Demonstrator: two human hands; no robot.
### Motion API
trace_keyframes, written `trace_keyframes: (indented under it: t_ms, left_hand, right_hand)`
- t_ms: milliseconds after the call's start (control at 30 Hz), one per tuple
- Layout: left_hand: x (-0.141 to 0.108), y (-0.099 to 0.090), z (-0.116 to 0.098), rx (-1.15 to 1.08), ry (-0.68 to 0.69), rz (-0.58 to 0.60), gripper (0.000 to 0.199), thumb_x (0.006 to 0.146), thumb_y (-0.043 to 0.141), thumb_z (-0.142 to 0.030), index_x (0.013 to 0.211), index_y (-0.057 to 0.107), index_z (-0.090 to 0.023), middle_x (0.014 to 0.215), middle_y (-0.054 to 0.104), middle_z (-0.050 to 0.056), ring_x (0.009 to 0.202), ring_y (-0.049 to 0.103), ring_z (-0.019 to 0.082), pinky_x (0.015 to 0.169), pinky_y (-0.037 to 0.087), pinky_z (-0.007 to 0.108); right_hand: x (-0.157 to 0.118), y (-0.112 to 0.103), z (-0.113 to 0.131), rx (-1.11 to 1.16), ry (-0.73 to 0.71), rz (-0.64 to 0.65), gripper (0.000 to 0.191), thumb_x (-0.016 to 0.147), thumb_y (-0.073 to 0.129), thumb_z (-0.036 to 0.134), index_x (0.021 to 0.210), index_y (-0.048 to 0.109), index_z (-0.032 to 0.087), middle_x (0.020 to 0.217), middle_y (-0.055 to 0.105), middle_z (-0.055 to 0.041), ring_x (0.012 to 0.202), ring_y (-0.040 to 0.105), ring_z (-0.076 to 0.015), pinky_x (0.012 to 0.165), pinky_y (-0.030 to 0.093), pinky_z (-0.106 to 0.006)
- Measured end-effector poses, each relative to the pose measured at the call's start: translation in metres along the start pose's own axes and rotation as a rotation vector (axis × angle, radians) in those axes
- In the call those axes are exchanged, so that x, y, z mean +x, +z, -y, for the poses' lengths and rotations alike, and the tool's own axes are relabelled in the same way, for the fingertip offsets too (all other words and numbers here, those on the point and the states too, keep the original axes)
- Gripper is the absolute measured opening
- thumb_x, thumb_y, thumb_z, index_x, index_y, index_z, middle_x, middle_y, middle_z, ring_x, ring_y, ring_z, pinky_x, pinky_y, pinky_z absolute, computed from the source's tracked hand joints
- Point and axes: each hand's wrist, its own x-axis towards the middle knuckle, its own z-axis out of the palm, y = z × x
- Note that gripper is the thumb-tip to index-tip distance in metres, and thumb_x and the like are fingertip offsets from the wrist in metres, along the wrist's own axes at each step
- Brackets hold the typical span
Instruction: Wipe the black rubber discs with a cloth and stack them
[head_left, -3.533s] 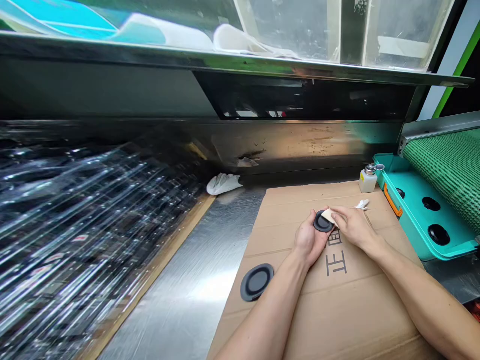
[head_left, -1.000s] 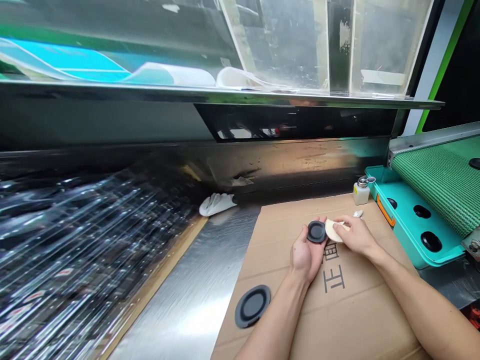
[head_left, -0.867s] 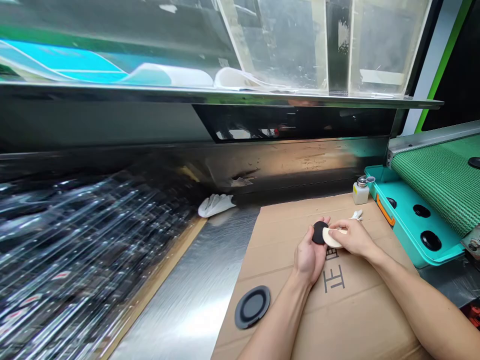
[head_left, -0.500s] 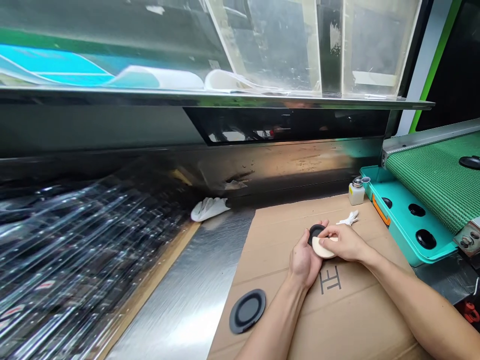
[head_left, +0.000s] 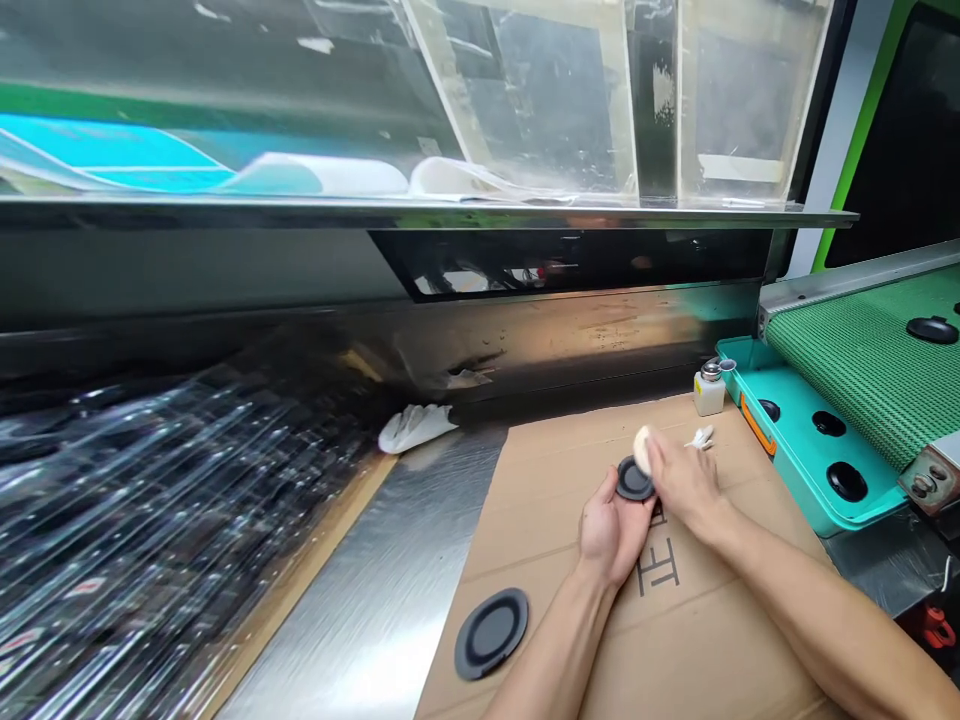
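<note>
My left hand (head_left: 613, 532) is palm up, its fingers round a small black round dish-like part (head_left: 634, 482) with a raised rim. In my right hand (head_left: 688, 488) a cream round pad (head_left: 642, 450) is pinched, tilted on edge at the far right rim of the black part. Whether the pad touches that rim I cannot tell. A larger black round part (head_left: 492, 634) with a ring-shaped groove lies on the cardboard (head_left: 525, 530), left of my left forearm. Just beyond my right hand lies a crumpled white scrap (head_left: 702, 437), partly hidden.
A small white pump bottle (head_left: 709, 392) stands by a teal tray (head_left: 806, 470) holding several black round parts. The green mesh conveyor (head_left: 862, 320) overhangs the tray. A white glove (head_left: 417, 428) rests on the metal bench, beside plastic-wrapped stock (head_left: 165, 540). A metal shelf edge (head_left: 450, 214) crosses above.
My right hand has lifted and turned the pad from lying over the black part to standing on edge at its far side. More of the black part's face shows. The view has shifted slightly.
</note>
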Motion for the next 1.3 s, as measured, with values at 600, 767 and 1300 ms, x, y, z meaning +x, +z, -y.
trace_keyframes:
  t_ms: [600,767,1300]
  left_hand:
    - [0.000,0.004,0.007,0.018,0.097,0.001,0.038,0.102,0.038,-0.032,0.132,0.061,-0.025,0.138,0.062,0.006,0.133,0.053,0.020,0.114,0.043,0.037]
    - [0.003,0.001,0.003,0.021,0.016,0.021,0.040,0.102,0.037,-0.033,0.129,0.063,-0.019,0.132,0.065,0.011,0.127,0.059,0.023,0.112,0.045,0.039]
    - [0.019,-0.011,-0.019,0.034,0.173,-0.116,0.039,0.102,0.034,-0.035,0.110,0.065,-0.013,0.127,0.066,0.017,0.107,0.069,0.027,0.078,0.059,0.036]
  right_hand:
    - [-0.011,0.004,0.011,0.164,0.038,0.061,0.048,0.103,0.025,0.048,0.147,0.043,0.039,0.103,0.074,-0.0047,0.088,0.069,-0.0233,0.075,0.047,-0.032]
    - [-0.007,0.008,0.009,0.095,0.041,0.054,0.050,0.104,0.024,0.048,0.151,0.038,0.038,0.100,0.073,-0.0061,0.087,0.069,-0.0240,0.078,0.047,-0.034]
    - [0.030,-0.023,-0.064,-0.051,0.279,-0.139,0.064,0.096,0.031,0.069,0.101,0.072,0.019,0.097,0.073,-0.0145,0.094,0.066,-0.0283,0.075,0.041,-0.033]
